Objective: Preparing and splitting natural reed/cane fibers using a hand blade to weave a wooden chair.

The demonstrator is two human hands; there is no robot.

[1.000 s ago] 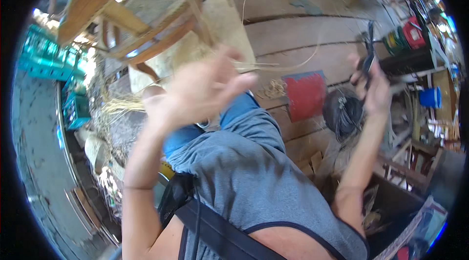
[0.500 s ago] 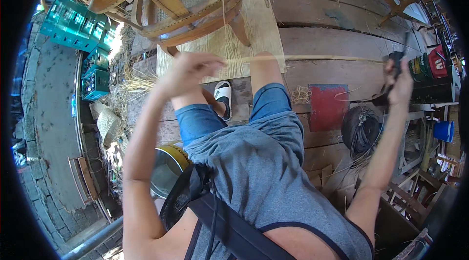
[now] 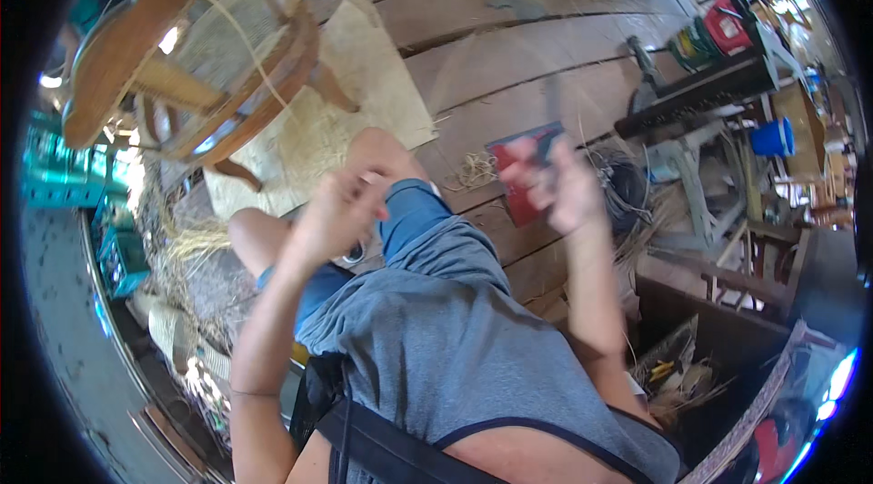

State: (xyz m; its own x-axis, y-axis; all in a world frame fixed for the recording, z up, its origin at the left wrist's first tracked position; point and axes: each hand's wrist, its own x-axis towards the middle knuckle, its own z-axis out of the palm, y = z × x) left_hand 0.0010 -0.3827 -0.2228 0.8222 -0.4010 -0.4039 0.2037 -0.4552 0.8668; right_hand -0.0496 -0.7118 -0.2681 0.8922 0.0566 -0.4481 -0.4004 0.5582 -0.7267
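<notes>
My left hand [image 3: 338, 216] is in front of my knees, its fingers curled together. Whatever may be pinched in them is too small to make out. My right hand [image 3: 568, 189], smeared by motion, is raised above the red panel on the floor. Its fingers close around a thin dark tool [image 3: 553, 107] that points away from me; blur hides its exact kind. At the far left stands a wooden chair [image 3: 195, 93] with woven cane panels, tilted in view. A pale cane strip [image 3: 227, 16] arcs over it.
Under the chair lies a pale board [image 3: 368, 52] on the plank floor. A red panel [image 3: 523, 198] and coiled dark strands [image 3: 627, 184] are to the right. Beyond are a black bench [image 3: 696, 93], a green container [image 3: 696, 48] and a blue bucket [image 3: 773, 139]. Teal crates [image 3: 68, 166] stand left.
My view has turned to the right. My right hand has come inward from the far right, and my left hand has dropped nearer my lap. The strip stretched between them no longer shows clearly.
</notes>
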